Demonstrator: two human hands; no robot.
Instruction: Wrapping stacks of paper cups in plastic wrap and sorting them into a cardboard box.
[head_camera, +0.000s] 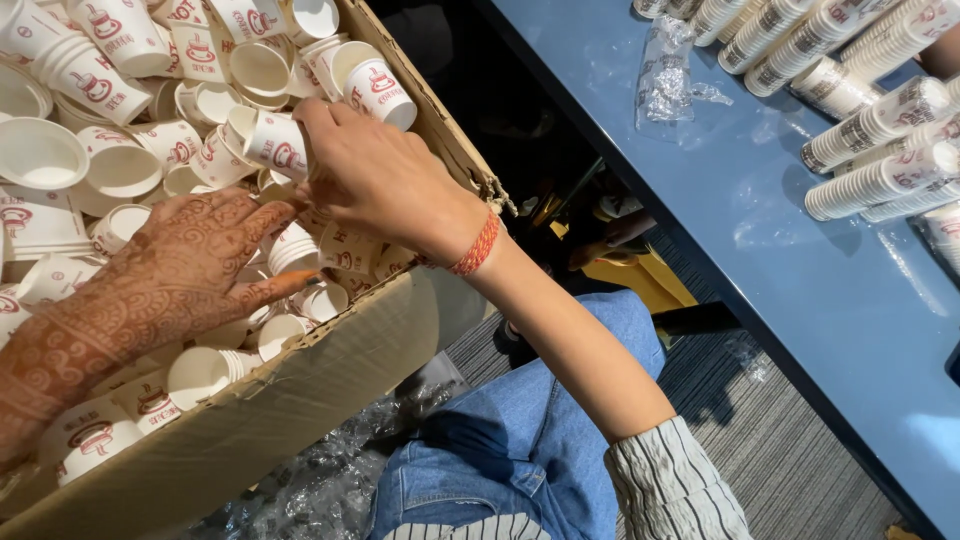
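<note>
Both hands are down in a cardboard box (330, 360) at the left, which is heaped with loose white paper cups (120, 160) printed in red. The right hand (385, 180) pinches one small cup (275, 145) by its side near the middle of the heap, fingers curled around it and thumb underneath. The left hand (175, 270), patterned with henna, lies flat with its fingers spread over the cups at the near left of the box, pressing on them rather than gripping any single one; whether a cup sits under the palm cannot be told.

On the blue desk (700, 200) to the right, long nested stacks of cups (880, 120) lie on their sides in a row at the far right edge, and a crumpled clear plastic wrapper (672, 70) sits just left of them, apart from the stacks.

Judging from how things lie, a fair number of cups are already nested and set on the desk, while the box holds many more that are still loose and jumbled, so the greater part looks undone
</note>
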